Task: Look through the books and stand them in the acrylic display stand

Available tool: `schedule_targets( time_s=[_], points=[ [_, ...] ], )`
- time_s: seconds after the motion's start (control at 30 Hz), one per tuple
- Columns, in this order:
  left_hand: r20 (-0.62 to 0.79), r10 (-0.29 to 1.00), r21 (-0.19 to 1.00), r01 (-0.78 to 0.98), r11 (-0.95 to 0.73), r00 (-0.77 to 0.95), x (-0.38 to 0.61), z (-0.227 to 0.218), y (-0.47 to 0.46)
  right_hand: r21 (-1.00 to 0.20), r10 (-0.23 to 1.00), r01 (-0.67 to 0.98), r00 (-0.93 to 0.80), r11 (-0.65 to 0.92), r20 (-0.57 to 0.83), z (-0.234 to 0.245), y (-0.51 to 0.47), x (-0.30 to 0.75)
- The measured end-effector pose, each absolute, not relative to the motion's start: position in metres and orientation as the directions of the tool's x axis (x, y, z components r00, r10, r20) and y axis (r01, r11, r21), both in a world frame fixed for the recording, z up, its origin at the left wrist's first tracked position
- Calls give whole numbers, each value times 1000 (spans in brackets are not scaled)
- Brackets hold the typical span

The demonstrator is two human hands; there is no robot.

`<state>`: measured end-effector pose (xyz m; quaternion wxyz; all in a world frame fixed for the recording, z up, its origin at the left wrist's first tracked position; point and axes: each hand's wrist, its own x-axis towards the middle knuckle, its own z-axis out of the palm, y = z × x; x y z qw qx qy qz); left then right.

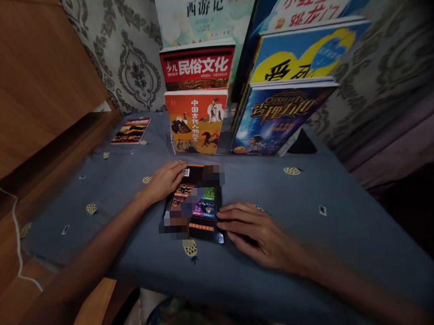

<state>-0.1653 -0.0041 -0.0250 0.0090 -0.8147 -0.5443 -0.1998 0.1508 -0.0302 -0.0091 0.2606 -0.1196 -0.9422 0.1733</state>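
A black-covered book (205, 219) with small coloured pictures and an orange strip lies flat on the blue cloth in front of me; parts of its cover are blurred into blocks. My left hand (163, 183) rests at its upper left edge, fingers stretched out and touching the cover near a white barcode label. On the other side, my right hand (254, 232) lies low on the cloth with its fingers extended, fingertips at the book's right edge. Neither hand is wrapped round the book.
Behind it, upright books stand in two tiered columns, with an orange book (197, 120) and a dark blue book (280, 121) in front. A small red-and-black book (131, 131) lies flat at the back left. A white cable (17, 233) hangs beyond the table's left edge.
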Motion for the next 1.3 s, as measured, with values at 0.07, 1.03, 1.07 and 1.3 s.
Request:
schedule_targets(
  time_s=[0.07, 1.03, 1.07, 1.3],
  points=[
    [370, 871, 202, 888, -414, 322, -165, -30, -4, -375, 336, 178, -845, 910, 417, -8, -23, 138],
    [333, 895, 257, 884, -390, 298, -166, -33, -3, -277, 333, 263, -910, 924, 246, -21, -6, 94],
    [337, 893, 256, 884, -392, 298, -166, -34, -3, -293, 291, 218, -928, 931, 232, -17, -15, 90],
    [358, 877, 236, 878, -417, 321, -167, -31, -3, -329, 104, 52, -984, 943, 143, 3, -53, 58]
  ],
)
